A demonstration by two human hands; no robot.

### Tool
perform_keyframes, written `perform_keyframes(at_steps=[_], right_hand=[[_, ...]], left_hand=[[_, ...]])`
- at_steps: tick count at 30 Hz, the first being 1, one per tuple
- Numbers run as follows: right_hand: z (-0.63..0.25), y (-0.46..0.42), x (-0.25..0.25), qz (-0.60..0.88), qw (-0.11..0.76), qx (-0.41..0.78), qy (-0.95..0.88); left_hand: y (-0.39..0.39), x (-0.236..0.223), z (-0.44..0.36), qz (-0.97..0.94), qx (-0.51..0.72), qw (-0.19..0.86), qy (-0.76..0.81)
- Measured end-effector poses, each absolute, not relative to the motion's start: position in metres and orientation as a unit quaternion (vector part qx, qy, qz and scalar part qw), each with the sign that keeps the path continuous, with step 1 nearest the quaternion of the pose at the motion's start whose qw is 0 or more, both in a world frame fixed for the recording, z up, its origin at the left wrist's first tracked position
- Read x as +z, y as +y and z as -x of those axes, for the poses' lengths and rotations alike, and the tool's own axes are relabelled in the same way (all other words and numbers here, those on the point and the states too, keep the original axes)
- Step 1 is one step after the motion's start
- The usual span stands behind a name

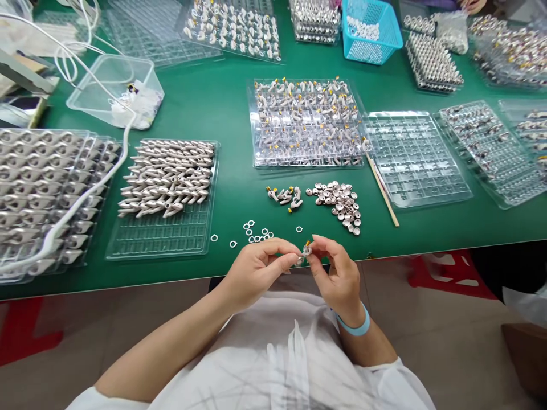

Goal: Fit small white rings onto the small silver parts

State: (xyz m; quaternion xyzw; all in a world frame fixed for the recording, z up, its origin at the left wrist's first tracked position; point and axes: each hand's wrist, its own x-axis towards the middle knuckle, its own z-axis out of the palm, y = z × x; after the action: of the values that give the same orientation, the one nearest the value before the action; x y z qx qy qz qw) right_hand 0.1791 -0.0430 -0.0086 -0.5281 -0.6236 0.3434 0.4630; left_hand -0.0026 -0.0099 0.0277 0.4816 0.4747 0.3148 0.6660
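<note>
Over the near edge of the green table (pixel 231 114), our right hand (pixel 337 279) pinches a yellow-tabbed part (pixel 307 249); our left hand (pixel 258 267) closes on something too small to identify. We align both pinches, pressing lightly.

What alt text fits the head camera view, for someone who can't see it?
A person's left hand and right hand pinch tiny parts at the near edge of a green table. Beyond lie loose rings, a pile of small metallic discs and a clear tray of slim metallic pieces.
</note>
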Motion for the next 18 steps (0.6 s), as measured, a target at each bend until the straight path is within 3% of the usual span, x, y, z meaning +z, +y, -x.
perform_keyframes(at_steps=[3, 8, 18], right_hand=[[-0.178, -0.045, -0.014, 0.513, 0.487, 0.345, -0.617], [-0.176, -0.044, -0.019, 0.486, 0.513, 0.365, -0.606], [-0.174, -0.043, -0.026, 0.465, 0.517, 0.427, -0.577]], left_hand=[[-0.010, 0.029, 0.004, -0.438, 0.294, 0.719, 0.452], [-0.011, 0.022, -0.002, -0.349, 0.358, 0.745, 0.441], [-0.008, 0.004, -0.001, -0.497, 0.417, 0.630, 0.427]])
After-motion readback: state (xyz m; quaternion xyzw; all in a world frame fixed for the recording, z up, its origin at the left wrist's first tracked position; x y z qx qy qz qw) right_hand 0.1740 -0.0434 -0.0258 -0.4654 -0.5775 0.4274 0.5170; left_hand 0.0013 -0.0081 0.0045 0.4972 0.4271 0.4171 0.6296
